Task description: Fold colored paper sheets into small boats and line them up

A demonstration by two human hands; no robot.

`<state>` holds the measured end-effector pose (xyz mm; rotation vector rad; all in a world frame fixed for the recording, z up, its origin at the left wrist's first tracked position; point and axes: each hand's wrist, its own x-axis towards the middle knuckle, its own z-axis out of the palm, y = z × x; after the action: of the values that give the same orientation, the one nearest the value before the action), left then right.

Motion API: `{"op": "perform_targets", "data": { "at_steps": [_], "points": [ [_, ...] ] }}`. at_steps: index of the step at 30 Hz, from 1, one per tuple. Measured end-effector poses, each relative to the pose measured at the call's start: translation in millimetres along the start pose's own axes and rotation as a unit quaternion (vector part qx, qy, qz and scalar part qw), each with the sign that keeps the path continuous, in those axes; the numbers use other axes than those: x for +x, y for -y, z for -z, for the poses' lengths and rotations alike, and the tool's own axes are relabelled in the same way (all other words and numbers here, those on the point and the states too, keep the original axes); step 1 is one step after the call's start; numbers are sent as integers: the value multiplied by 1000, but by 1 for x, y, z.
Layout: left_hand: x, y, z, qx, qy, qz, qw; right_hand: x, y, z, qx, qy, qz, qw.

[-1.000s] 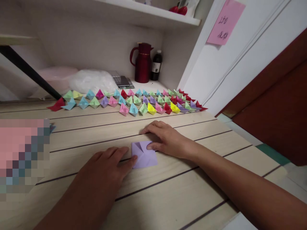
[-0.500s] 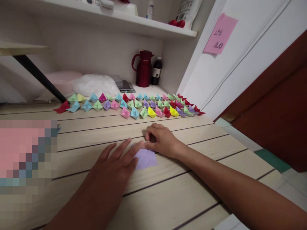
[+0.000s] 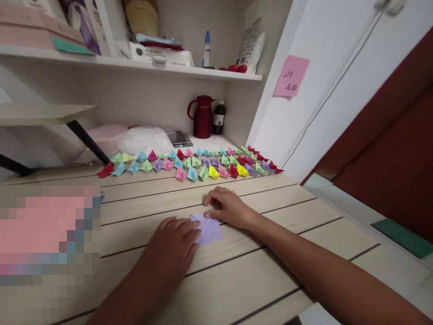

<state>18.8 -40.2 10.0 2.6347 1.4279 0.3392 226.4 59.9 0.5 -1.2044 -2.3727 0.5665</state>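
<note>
A small square of purple paper (image 3: 210,231) lies flat on the wooden table, with a crease or folded edge near its upper left corner. My left hand (image 3: 174,243) rests at the paper's left side, fingers extended and fingertips on its edge. At the top edge, the thumb of my right hand (image 3: 230,207) presses on the paper. Its other fingers are curved above the table, apart from the thumb. Beyond my hands stand rows of folded paper boats (image 3: 192,174) in several colours.
A dark red thermos jug (image 3: 202,117) and a dark bottle (image 3: 219,118) stand behind the boats, beside a white plastic bag (image 3: 145,140). A shelf (image 3: 189,71) hangs above. A pink sticky note (image 3: 291,76) is on the right wall. Blurred pixels cover the left of the table.
My left hand has drawn back a little, its fingers less spread and now at the paper's left edge. My right index finger has lifted off the thumb. The view has tilted up.
</note>
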Motion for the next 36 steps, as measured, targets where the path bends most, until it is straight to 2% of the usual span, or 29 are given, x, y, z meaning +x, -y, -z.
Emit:
{"op": "perform_targets", "data": {
  "at_steps": [3, 7, 11, 21, 31, 36],
  "points": [
    [5, 8, 1, -52, -64, 76, 994, 0, 4, -2, -2, 2, 3, 1000],
    [7, 26, -1, -49, -123, 155, 979, -3, 13, -7, 6, 14, 42, 999],
    [5, 31, -1, -42, -82, 156, 983, -5, 18, -11, 5, 25, 81, 996],
    [4, 12, -1, -61, -33, 196, 978, -7, 17, -9, 8, 32, 88, 996],
    [-1, 14, -4, -80, -51, 196, 976, -11, 28, -3, 22, 78, 80, 993],
    [-2, 17, -5, -83, -53, 193, 976, -12, 27, -1, 43, 88, 104, 990]
  ]
}}
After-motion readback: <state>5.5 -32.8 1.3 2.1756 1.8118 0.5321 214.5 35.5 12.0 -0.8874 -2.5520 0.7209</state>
